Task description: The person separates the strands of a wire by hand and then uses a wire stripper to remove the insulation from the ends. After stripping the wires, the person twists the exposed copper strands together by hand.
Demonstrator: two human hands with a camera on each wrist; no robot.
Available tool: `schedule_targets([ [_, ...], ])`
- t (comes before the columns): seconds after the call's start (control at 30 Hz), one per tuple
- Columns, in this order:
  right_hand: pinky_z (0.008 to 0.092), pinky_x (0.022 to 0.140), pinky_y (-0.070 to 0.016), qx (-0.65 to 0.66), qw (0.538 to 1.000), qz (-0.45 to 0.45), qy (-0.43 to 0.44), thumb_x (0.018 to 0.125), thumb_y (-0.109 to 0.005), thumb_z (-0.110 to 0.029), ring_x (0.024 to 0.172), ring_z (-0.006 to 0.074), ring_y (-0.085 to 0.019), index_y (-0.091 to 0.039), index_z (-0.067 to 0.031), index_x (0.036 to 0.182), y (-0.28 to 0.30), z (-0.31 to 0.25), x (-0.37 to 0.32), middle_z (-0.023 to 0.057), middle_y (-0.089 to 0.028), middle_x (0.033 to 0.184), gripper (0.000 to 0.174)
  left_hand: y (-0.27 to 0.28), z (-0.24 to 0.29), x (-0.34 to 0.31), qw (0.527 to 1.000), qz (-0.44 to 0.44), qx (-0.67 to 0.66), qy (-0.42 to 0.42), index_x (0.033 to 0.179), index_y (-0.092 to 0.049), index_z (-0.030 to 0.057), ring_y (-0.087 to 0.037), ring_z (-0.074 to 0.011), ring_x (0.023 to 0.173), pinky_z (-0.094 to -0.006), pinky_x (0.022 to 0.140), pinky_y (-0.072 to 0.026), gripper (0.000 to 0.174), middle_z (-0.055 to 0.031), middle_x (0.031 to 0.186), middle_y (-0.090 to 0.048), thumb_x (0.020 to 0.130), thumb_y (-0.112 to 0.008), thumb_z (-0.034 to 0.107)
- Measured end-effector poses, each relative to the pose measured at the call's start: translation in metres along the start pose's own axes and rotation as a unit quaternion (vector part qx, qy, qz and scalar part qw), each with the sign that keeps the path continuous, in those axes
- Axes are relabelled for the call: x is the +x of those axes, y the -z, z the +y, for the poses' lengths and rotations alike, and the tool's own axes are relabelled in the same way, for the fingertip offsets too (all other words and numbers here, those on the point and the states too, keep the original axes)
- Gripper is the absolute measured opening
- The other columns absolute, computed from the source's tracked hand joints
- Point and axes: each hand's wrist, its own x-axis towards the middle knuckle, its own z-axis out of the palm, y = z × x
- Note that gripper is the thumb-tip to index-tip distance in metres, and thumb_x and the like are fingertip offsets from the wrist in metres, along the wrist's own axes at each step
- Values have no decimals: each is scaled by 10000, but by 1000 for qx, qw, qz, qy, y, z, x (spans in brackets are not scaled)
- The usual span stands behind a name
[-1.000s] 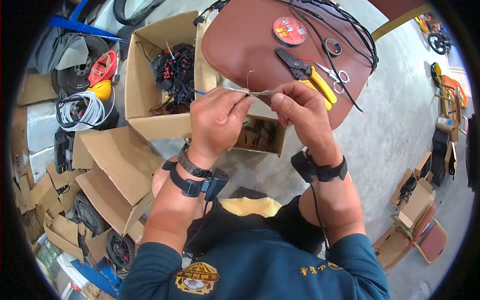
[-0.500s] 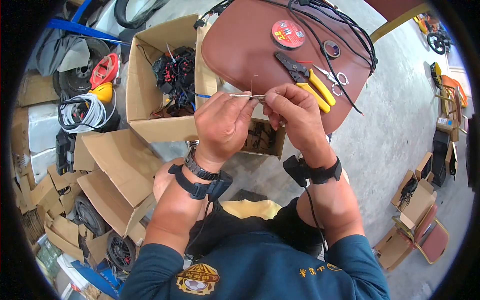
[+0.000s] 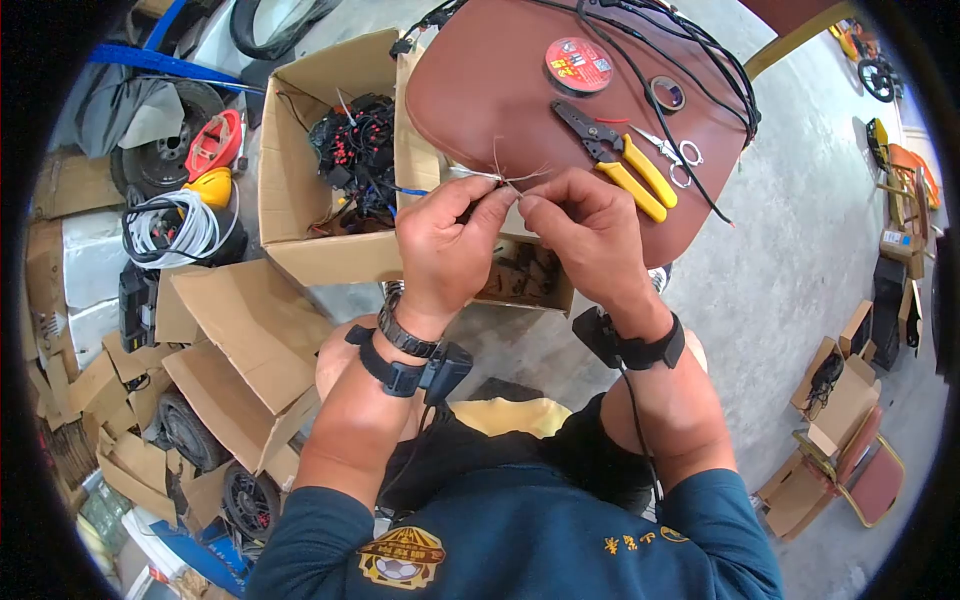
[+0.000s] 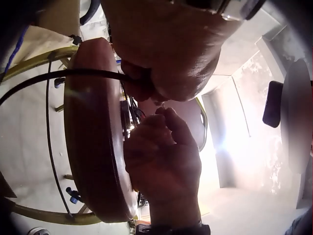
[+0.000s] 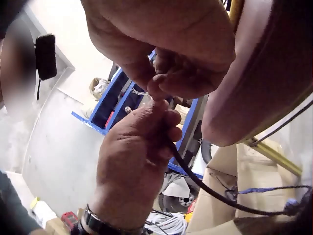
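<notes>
Beside maroon seat (image 3: 470, 90), black cable (image 5: 193, 178) is gripped by left hand (image 3: 447, 240), apparently for steadiness, while bare strands (image 3: 508, 182) are pinched by right hand (image 3: 597, 235).

The strands (image 3: 512, 181) look metallic, the cable (image 5: 200, 184) smooth plastic, the box (image 3: 325, 255) matt cardboard.

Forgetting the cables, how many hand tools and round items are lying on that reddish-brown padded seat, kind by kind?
Hand tools: 2 (yellow-handled pliers, scissors)
Round items: 2 (red-labelled reel, tape roll)
Total: 4
</notes>
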Motion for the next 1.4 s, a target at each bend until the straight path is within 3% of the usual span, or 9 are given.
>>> schedule_targets([
  [0.33, 235, 569, -457, -105, 987, -1, 125, 890, -658, -126, 638, 67, -556, -660, 21, 842, -5, 4, -2, 29, -646, 715, 154, -4, -1, 1, 997, 31, 48, -44, 902, -682, -50, -616, -116, 690, -258, 629, -501, 110, -91, 787, -692, 814, -729, -5],
  [0.43, 222, 573, -446, 59, 993, -50, -90, 919, -632, -182, 630, 76, -545, -661, 1, 883, 4, -13, -7, 15, -633, 743, 188, 1, -3, 2, 1000, 10, -17, 7, 946, -695, -41, -621, -89, 754, -237, 693, -508, 116, -44, 826, -699, 842, -716, 6],
  [0.57, 200, 593, -440, 140, 983, -24, -112, 927, -628, -177, 661, 51, -527, -647, -10, 1055, 16, -2, 2, -10, -604, 790, 211, 1, 0, 1, 999, -5, -38, 26, 955, -698, -41, -621, -88, 756, -235, 696, -510, 120, -42, 840, -700, 848, -717, 10],
  [0.67, 197, 604, -445, 160, 984, -13, -79, 906, -670, -150, 676, 43, -531, -669, -9, 1060, 10, -9, 3, -12, -613, 794, 209, 0, 2, 0, 996, -39, -57, 52, 958, -698, -45, -625, -90, 758, -235, 701, -514, 116, -48, 850, -702, 855, -710, 8],
  [0.77, 201, 610, -451, 121, 990, -44, -48, 879, -711, -131, 683, 42, -536, -687, -7, 1045, 15, -2, 4, -15, -622, 792, 209, 0, 1, 0, 993, -62, -81, 63, 960, -693, -40, -629, -91, 756, -237, 697, -516, 113, -49, 843, -703, 860, -705, 10],
  [0.87, 200, 597, -446, 117, 993, 3, -22, 878, -717, -140, 672, 40, -536, -697, -8, 983, 11, 0, 2, -11, -633, 784, 170, -1, -1, -2, 985, -71, -130, 90, 950, -687, -27, -629, -91, 746, -242, 681, -513, 105, -44, 817, -704, 860, -708, 23],
  [1.07, 201, 534, -403, 235, 968, 42, -74, 883, -709, -166, 593, 44, -507, -668, -25, 897, 13, 4, 7, -12, -606, 728, 148, -3, 5, -4, 994, -74, -76, 25, 942, -687, -23, -632, -98, 730, -247, 661, -510, 102, -45, 803, -699, 852, -710, 22],
  [1.23, 205, 517, -389, 233, 966, 61, -95, 890, -693, -168, 575, 51, -495, -652, -27, 878, 16, 3, 9, -8, -592, 708, 147, -6, 5, -3, 996, -73, -42, 13, 938, -688, -27, -631, -98, 723, -242, 654, -503, 111, -43, 802, -697, 847, -720, 27],
  [1.4, 212, 518, -386, 259, 959, 96, -57, 916, -657, -140, 590, 57, -492, -642, -21, 908, 29, -2, 14, 3, -586, 735, 120, -4, 4, -5, 987, -66, -113, 94, 955, -676, -50, -634, -114, 696, -250, 647, -519, 115, -74, 800, -696, 871, -694, 28],
])
